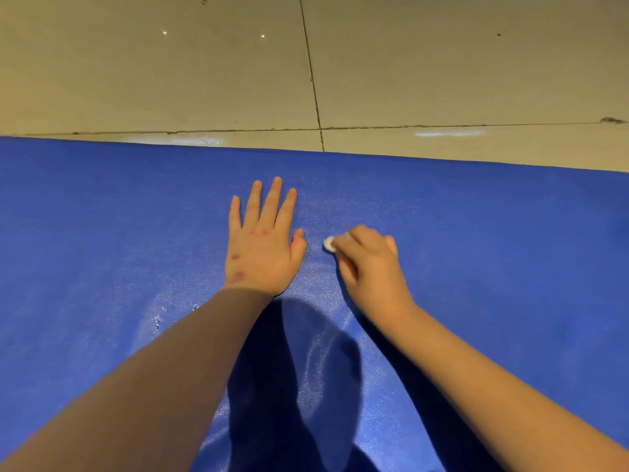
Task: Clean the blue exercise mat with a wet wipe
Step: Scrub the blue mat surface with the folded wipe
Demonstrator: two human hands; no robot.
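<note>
Left hand (pixel 262 243) lies flat at frame centre on the blue exercise mat (pixel 102 233), fingers straight and spread. Right hand (pixel 369 264), just beside it, has fingers curled round a balled wet wipe (pixel 328 243) touching the mat.

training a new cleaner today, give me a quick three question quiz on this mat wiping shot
1. True or false: the left hand lies flat, fingers straight, on the blue mat.
2. Multiple choice: the right hand holds the white wipe A) against the mat B) on the left forearm C) high in the air.
3. Fill in: beyond the mat's far edge lies a tiled ____.
Key: 1 true; 2 A; 3 floor.
</note>
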